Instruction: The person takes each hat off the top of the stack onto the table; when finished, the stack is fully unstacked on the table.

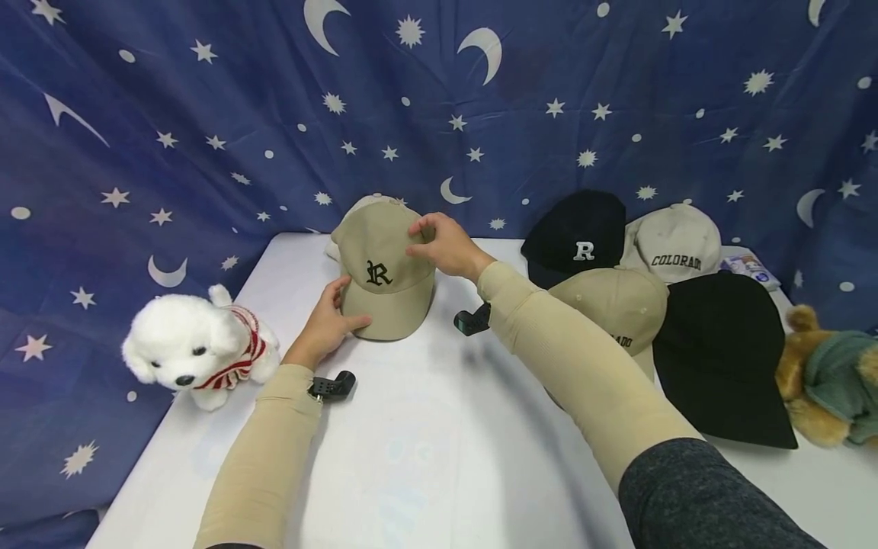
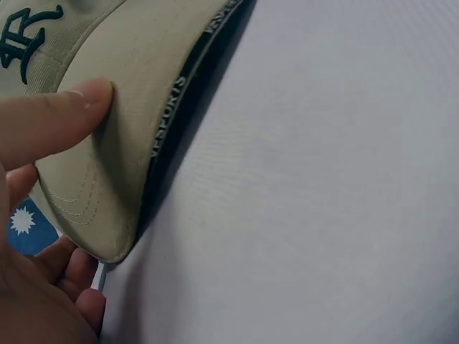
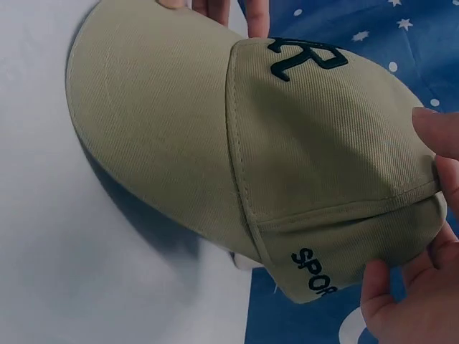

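Both hands are on a beige baseball cap [image 1: 386, 236] with a dark "R" on its front, near the table's far edge. My left hand [image 1: 325, 324] pinches one side of the brim; in the left wrist view its thumb [image 2: 79, 107] lies on top with fingers at the edge and below. My right hand [image 1: 449, 244] grips the upper side of the crown, and in the right wrist view the thumb and fingers [image 3: 401, 301] sit around its back and side. A pale cap [image 1: 360, 203] shows partly behind the beige one, mostly hidden.
To the left sits a white plush dog [image 1: 181, 343]. On the right are a black "R" cap [image 1: 576, 229], a cream "COLORADO" cap [image 1: 679, 238], a tan cap [image 1: 610, 297], a black cap [image 1: 727, 351], a small package [image 1: 749, 268] and a brown plush toy [image 1: 840, 385]. A starry curtain [image 1: 384, 91] hangs behind.
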The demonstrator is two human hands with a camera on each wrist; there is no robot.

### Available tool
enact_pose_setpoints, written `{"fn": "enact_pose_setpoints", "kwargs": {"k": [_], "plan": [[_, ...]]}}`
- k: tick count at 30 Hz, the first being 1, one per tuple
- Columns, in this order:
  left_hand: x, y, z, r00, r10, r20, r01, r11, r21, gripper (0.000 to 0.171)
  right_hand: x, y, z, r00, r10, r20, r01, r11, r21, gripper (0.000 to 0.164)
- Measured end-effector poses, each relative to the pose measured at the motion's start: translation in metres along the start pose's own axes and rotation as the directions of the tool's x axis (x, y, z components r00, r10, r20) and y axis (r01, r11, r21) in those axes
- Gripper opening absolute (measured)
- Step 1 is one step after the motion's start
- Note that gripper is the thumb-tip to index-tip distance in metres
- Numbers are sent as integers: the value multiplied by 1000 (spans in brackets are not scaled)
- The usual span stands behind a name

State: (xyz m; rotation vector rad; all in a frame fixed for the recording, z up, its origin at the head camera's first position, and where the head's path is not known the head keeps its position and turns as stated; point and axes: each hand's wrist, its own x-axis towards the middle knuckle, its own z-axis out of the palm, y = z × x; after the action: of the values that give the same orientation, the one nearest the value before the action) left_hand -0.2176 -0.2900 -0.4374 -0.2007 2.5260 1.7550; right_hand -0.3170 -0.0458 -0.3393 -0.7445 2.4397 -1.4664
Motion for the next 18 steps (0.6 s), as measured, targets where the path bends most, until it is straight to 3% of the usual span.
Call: {"fn": "enact_pose_setpoints", "kwargs": {"k": [6, 13, 18], "plan": [[-6, 6, -2, 1000, 3, 7, -3, 1000, -17, 92, -7, -2, -2, 1000, -10, 12, 10, 1000, 15, 34], [-18, 15, -7, 999, 37, 13, -38, 996, 78, 85, -22, -6, -11, 998, -55, 19, 55, 998, -5, 29], [-25, 22, -6, 998, 56, 34, -59, 995, 77, 81, -34, -9, -19, 997, -75, 28, 75, 997, 7, 23]]}}
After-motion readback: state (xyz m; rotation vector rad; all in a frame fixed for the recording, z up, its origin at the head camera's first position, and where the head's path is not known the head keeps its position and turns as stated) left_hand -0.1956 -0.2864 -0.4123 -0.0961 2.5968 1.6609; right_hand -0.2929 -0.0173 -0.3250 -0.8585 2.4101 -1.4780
